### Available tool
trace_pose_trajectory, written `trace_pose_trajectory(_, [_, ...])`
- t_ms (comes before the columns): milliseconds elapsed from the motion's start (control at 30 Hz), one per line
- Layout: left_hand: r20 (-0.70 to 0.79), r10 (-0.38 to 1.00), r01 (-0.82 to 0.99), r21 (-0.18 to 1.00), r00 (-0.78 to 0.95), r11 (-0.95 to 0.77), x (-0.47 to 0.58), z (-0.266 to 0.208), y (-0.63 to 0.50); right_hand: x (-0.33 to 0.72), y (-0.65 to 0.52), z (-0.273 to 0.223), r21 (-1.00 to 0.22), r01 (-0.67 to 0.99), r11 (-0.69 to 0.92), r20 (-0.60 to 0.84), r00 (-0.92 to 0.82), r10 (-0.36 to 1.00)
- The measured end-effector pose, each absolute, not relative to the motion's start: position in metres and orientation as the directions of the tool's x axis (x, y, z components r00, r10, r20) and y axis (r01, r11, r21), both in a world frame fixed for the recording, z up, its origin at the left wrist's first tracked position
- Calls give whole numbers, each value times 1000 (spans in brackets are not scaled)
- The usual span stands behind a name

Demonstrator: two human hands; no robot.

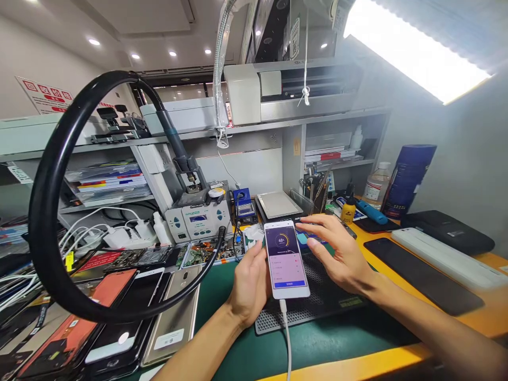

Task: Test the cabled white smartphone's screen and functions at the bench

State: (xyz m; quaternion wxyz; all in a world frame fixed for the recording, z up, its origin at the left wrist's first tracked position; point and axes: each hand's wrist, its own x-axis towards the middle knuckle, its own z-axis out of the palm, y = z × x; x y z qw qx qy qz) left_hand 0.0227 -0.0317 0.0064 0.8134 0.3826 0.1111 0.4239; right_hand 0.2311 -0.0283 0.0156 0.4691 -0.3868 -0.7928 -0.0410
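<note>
A white smartphone (286, 262) is held upright, tilted back a little, in my left hand (249, 280), whose fingers go behind it. Its lit screen shows a ring gauge reading 40% above a list, with a blue bar at the bottom. A white charging cable (286, 333) is plugged into its lower edge and runs down toward me. My right hand (343, 251) hovers just right of the phone, fingers spread and holding nothing. Below both hands lies a black perforated mat (278, 318) on a green work mat (317, 344).
A thick black hose (35, 233) loops across the left from a hot-air station (200, 219). Several phones, including a gold one (174, 312), lie at left. On the right are a dark flat panel (420, 272) and a long white device (448, 259). A bright lamp (416, 47) hangs above.
</note>
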Motion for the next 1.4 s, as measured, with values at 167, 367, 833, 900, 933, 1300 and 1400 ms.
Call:
trace_pose_trajectory(167, [85, 809, -605, 711, 581, 359, 22, 3, -28, 227, -33, 14, -409, 593, 694, 642, -353, 680])
trace_pose_trajectory(367, [32, 832, -606, 700, 554, 377, 22, -1, -25, 219, -37, 10, -364, 589, 722, 589, -455, 668])
trace_pose_trajectory(833, [-77, 857, -555, 731, 509, 396, 22, 1, -25, 223, -21, 3, -796, 393, 460, 447, -130, 885])
trace_pose_trajectory(900, [-109, 867, -554, 729, 486, 402, 21, 2, -25, 221, -17, 5, -940, 172, 294, 282, -94, 955])
trace_pose_trajectory(933, [-127, 868, -550, 728, 480, 410, 21, 3, -24, 220, -16, 6, -978, 60, 198, 192, -102, 976])
trace_pose_trajectory(1300, [-95, 763, -471, 737, 639, 486, 17, 8, -26, 220, -21, 15, -840, -379, -389, -101, -595, 797])
trace_pose_trajectory(1400, [-98, 751, -461, 735, 653, 497, 18, 8, -26, 224, -21, 16, -813, -384, -438, -81, -670, 738])
